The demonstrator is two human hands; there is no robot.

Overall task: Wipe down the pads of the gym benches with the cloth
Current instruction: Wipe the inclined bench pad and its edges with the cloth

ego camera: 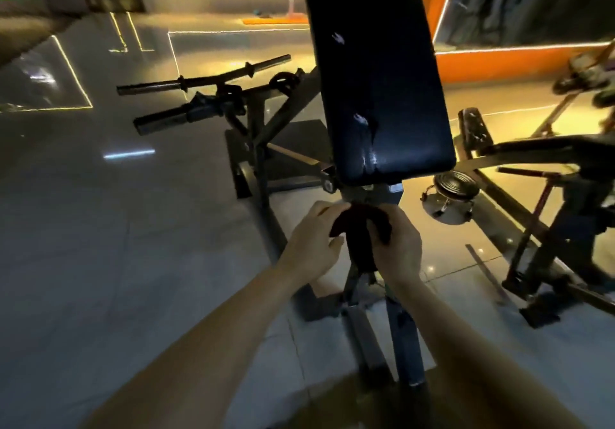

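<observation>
Both hands grip a dark cloth (361,239) between them, left hand (314,240) and right hand (397,245), just below the raised black bench pad (382,79), above the tiled floor (116,245).

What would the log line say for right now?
stage: readying cloth | left hand: grips cloth | right hand: grips cloth | cloth: bunched, off pad | pad: torn, not being wiped
</observation>
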